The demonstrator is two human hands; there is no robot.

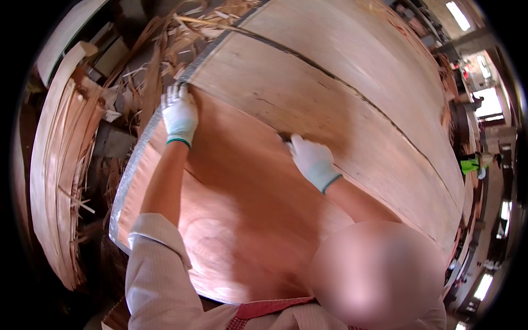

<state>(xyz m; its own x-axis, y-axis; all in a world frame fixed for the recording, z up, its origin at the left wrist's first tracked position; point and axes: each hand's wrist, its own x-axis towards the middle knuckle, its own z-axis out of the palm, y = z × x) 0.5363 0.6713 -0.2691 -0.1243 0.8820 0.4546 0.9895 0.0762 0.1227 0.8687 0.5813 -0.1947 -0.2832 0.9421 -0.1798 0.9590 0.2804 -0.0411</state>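
Observation:
Both my hands wear white gloves with green cuffs. My left hand (180,114) lies with its fingers stretched out on the far left corner of a reddish wood veneer sheet (247,165), by the table's metal-edged side. My right hand (314,160) is closed around a small dark tool (284,137), perhaps a knife; the grip hides most of it. The tool's tip rests at the far edge of the reddish sheet, where it meets a paler wood sheet (258,74). My body's shadow darkens the reddish sheet's middle.
A grey metal strip (128,176) runs along the table's left edge. Beyond it stand a stack of veneer sheets (58,165) and a heap of torn veneer strips (159,49). Another pale sheet (352,44) lies farther off, past a dark seam. A person in green (471,165) is far right.

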